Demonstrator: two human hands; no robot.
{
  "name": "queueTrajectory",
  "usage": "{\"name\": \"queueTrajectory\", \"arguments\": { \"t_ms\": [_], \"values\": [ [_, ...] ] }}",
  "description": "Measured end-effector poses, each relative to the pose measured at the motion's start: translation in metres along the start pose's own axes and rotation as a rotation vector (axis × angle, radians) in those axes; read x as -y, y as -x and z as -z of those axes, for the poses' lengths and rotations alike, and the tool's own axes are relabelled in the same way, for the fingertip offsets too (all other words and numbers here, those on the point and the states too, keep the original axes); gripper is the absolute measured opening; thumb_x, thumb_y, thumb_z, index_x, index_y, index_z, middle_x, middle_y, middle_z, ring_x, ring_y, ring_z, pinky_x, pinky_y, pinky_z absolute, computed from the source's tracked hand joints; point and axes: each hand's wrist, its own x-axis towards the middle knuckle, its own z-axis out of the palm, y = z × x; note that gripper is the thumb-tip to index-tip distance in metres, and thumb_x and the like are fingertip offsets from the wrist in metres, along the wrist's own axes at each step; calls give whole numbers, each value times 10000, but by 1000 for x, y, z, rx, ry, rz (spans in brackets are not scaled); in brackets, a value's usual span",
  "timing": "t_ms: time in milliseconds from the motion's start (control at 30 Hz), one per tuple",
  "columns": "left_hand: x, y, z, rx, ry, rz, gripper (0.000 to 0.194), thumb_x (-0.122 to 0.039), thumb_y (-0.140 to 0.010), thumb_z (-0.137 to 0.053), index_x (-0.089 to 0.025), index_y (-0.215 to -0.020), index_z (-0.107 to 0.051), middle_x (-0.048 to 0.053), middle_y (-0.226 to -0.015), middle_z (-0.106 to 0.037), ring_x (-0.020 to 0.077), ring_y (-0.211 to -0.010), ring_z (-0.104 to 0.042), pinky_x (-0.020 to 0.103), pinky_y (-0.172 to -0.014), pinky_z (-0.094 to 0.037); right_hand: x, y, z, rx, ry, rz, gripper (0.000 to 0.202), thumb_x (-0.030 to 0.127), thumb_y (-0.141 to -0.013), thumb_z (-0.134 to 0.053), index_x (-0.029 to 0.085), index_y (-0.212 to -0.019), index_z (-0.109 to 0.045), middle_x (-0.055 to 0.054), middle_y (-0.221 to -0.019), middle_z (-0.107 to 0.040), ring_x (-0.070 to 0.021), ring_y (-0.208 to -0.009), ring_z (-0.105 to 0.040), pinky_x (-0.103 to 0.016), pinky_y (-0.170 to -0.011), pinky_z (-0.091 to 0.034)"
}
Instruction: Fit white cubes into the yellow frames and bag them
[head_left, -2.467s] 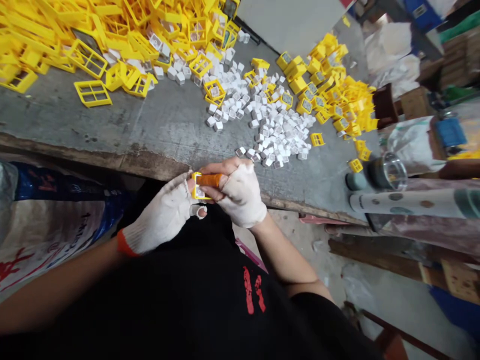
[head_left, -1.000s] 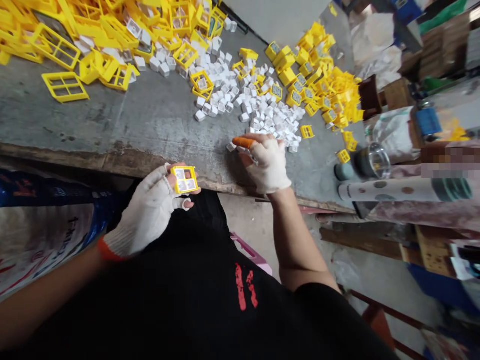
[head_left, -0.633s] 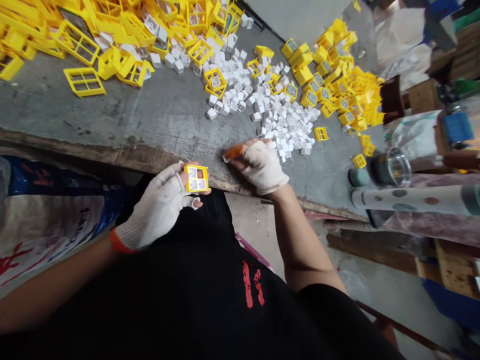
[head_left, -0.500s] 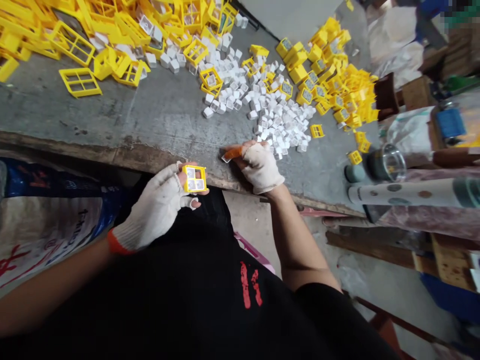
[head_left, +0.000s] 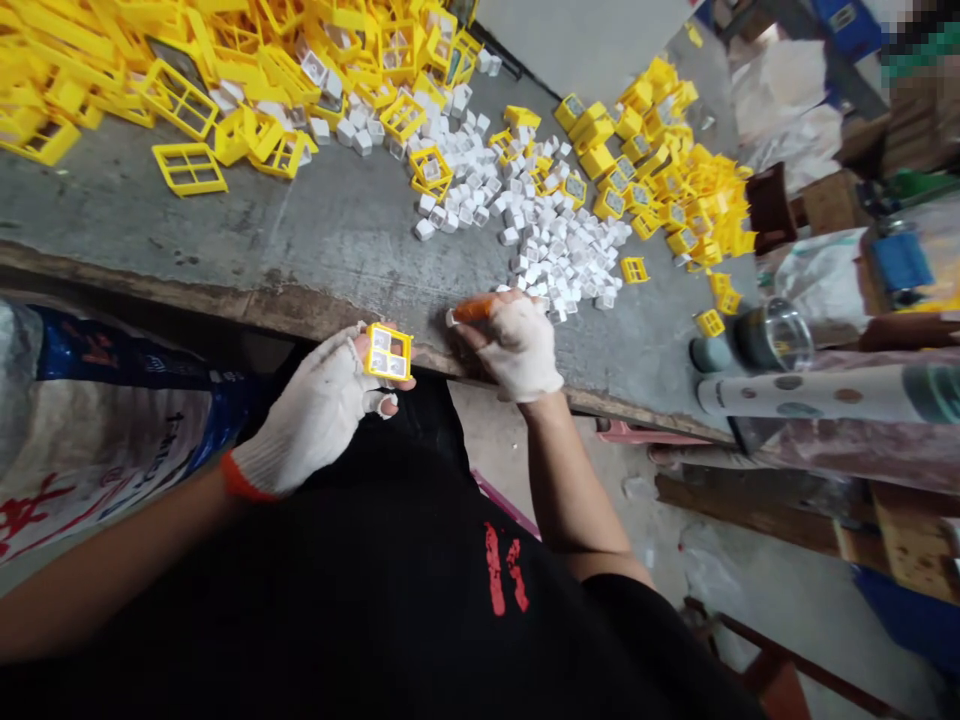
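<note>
Yellow window frame [head_left: 390,354] sits pinched in the left hand [head_left: 322,395] near the edge of the table [head_left: 337,235], presumably turned face-up to bare its unfilled opening; the right hand [head_left: 523,345] pinches a white block [head_left: 451,318] near the white pile [head_left: 561,257].

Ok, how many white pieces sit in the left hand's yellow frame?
3: the yellow frame in the left hand holds an upper-left white piece, a lower-left white piece and a lower-right white piece, as pictured. None looks hidden.
</note>
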Motion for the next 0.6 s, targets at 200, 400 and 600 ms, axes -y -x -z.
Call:
{"name": "queueTrajectory", "arguments": {
  "t_ms": [200, 400, 600],
  "values": [
    [-5, -4, 1, 122, 23, 126, 153, -321, -1001, -756, -170, -1026, -763, 75, -907, -789, 201, -653, -748, 240, -468, -529, 9, 3, 33, 12, -108, 573, 334, 407, -1206, -518, 343, -1297, -832, -4, -1299, -879, -235, -1097, -770, -465, -1000, -509],
    [-15, -2, 14, 234, -31, 256, 375, -413, -784, -1018, -189, -970, -781, 55, -821, -789, 210, -624, -760, 217, -442, -502, 19, -4, 30, 80, 53, 879, 410, 225, -1204, -432, 296, -1457, -747, -44, -1532, -795, -227, -1266, -704, -456, -989, -510],
    [-34, -4, 26, 140, 20, 114, 464, -437, -700, -1089, -194, -1006, -838, 66, -902, -819, 221, -707, -788, 236, -504, -559, 26, -34, 33, 103, 26, 717, 391, 256, -1173, -505, 301, -1461, -766, -59, -1438, -839, -215, -1094, -761, -405, -904, -562]
  ]
}}
